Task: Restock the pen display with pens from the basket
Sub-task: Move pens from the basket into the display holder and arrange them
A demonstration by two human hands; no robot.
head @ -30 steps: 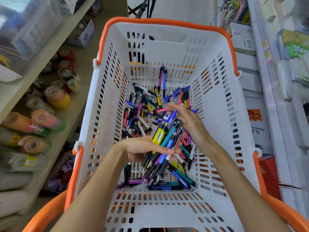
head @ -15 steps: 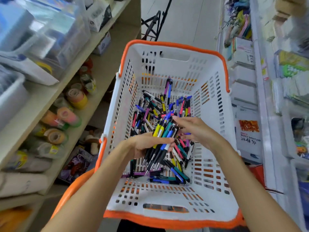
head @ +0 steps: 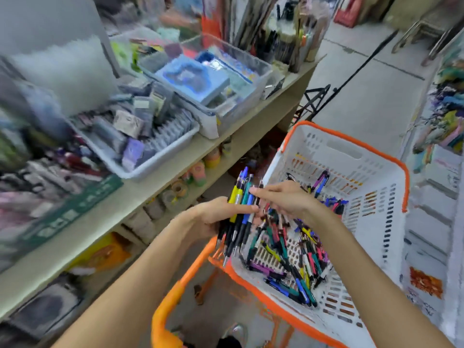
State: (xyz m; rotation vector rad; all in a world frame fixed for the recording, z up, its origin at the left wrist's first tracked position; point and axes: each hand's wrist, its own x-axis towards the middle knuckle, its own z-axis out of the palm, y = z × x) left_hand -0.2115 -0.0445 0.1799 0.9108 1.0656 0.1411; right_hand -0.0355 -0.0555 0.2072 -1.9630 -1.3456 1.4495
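Two grips: mine, both at the pens.
Left grip [head: 216, 217]: curled round a pen bundle [head: 239, 212].
Right grip [head: 283, 199]: fingers straight, touching the bundle's tops.
Basket [head: 376, 197]: loose pens [head: 288, 252] inside.

Shelf [head: 155, 187] stuff on my left is all motion blur, and my left hand [head: 213, 217] hides the bundle's [head: 241, 204] middle.

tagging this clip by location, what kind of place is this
Most likely a stationery shop aisle. A shelf at the left carries bins of small packaged goods and tape rolls, and a shopping basket holds loose pens. The left hand grips a bunch of pens.
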